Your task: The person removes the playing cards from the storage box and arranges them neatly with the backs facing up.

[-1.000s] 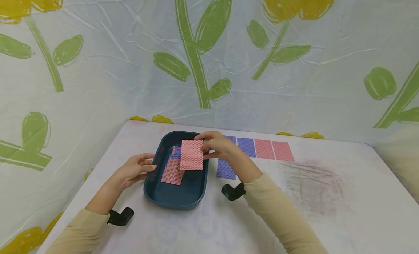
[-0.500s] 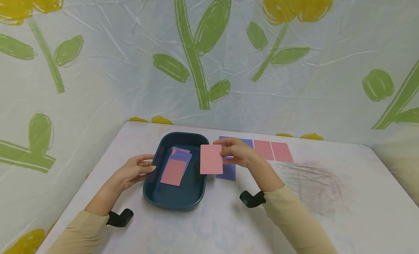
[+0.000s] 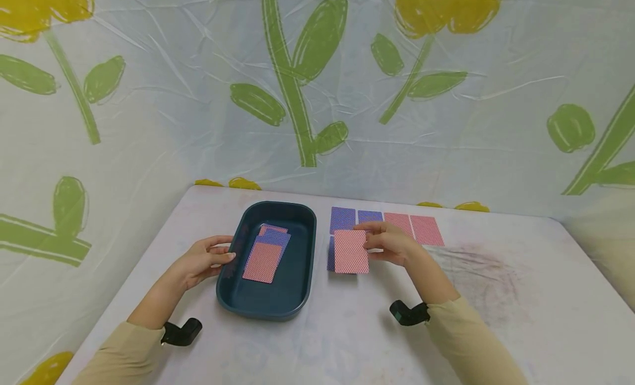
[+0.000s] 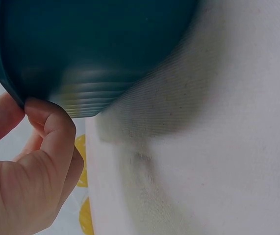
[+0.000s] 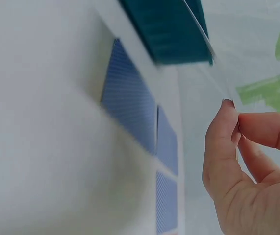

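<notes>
In the head view, my right hand (image 3: 389, 242) pinches a red-backed playing card (image 3: 351, 251) between thumb and fingers, raised over the table. Beneath it lies a blue-backed card (image 3: 330, 254), partly covered. The right wrist view shows the thumb and fingertips meeting on the card, seen nearly edge-on. On the left, my left hand (image 3: 203, 261) pinches the rim of a dark teal tray (image 3: 288, 299), thumb and fingers on either side in the left wrist view. Inside the tray, a red-backed card (image 3: 261, 262) overlaps a blue-backed card (image 3: 273, 238) and another red one.
Along the back of the table run two blue-backed cards (image 3: 343, 219) and two red-backed cards (image 3: 426, 229) in a row, partly behind the right hand. A flower-printed sheet (image 3: 198, 98) hangs behind the table. Dark smudges (image 3: 476, 269) mark the tabletop at right.
My right hand has carried the red-backed card rightward, from above the tray to above the blue card on the table. The left hand keeps its place on the rim.
</notes>
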